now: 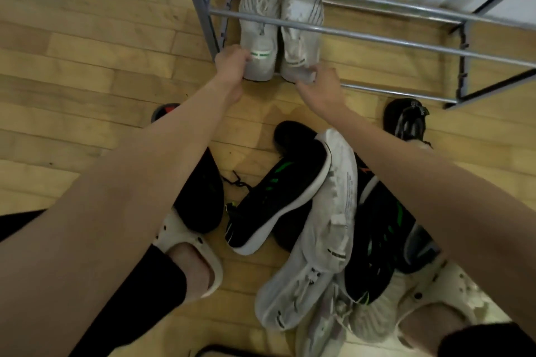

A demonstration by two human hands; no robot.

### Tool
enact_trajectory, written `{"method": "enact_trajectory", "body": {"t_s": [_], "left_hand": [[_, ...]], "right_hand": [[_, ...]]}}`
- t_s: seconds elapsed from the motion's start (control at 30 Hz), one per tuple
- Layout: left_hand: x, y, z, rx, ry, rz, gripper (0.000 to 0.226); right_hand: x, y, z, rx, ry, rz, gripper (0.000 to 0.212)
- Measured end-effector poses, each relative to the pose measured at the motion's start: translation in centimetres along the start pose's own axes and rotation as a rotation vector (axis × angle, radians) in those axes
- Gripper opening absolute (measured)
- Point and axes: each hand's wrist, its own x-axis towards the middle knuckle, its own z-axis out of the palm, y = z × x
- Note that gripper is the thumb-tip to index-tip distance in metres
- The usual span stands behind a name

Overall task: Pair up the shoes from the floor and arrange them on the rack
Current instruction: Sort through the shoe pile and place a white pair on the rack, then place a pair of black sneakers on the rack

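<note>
Two pale grey sneakers stand side by side on the lowest bars of the grey metal rack, toes toward the wall. My left hand grips the heel of the left grey sneaker. At the heel of the right grey sneaker, my right hand has its fingers on the shoe. On the floor between my feet lies a pile: a black sneaker with green marks and a white sole, a long white sneaker, more black shoes and a black shoe under my left arm.
A black sneaker lies alone near the rack's right front leg. A dark shoe toe shows at the left, behind my arm. I wear cream clogs, left and right. Wooden floor spreads left; a white wall runs behind the rack.
</note>
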Motion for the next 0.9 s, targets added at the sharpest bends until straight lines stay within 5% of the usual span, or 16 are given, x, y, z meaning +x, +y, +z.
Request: {"method": "enact_trajectory", "body": {"t_s": [0.1,0.33,0.57,0.67,0.9], "left_hand": [[-3.4,-1.1,-1.0,0.089,0.015,0.007,0.034],[-13.4,-5.0,-1.2,0.320,-0.046,0.009,0.035],[-19.5,-8.7,-1.3,0.527,-0.133,-0.019,0.042],[-20.7,-10.5,-2.7,0.600,-0.133,-0.071,0.058],[-21.7,-12.5,-5.9,0.878,-0.275,-0.163,0.108]], "right_hand": [[-3.8,1.8,-1.3,-0.057,-0.027,-0.047,0.051],[-12.7,7.0,-5.6,-0.178,-0.012,-0.086,0.048],[-18.9,11.8,-9.1,-0.050,0.189,0.131,0.049],[-21.8,13.2,-8.5,-0.006,0.236,0.282,0.062],[-28.1,15.7,-4.5,-0.008,-0.015,0.315,0.115]]}}
